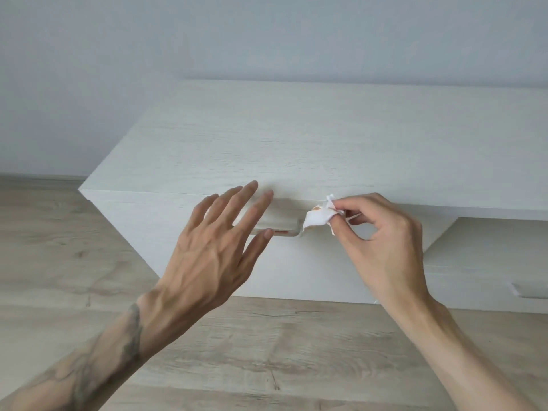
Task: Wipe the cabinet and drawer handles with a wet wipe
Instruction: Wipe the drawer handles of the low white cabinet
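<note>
Handle (284, 232): long axis level, running left-right.
Right hand (382, 232): pinches wet wipe (318, 218), touching handle's right end; nearer.
Left hand (213, 247): grip released, fingers spread.

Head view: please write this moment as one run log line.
right hand: pinches wet wipe at handle right end | left hand: open, fingers spread

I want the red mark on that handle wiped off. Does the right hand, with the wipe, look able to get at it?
Probably yes. The right hand pinches the wet wipe right beside the handle's right end, and the red mark lies bare between it and the open left hand's fingertips.
</note>
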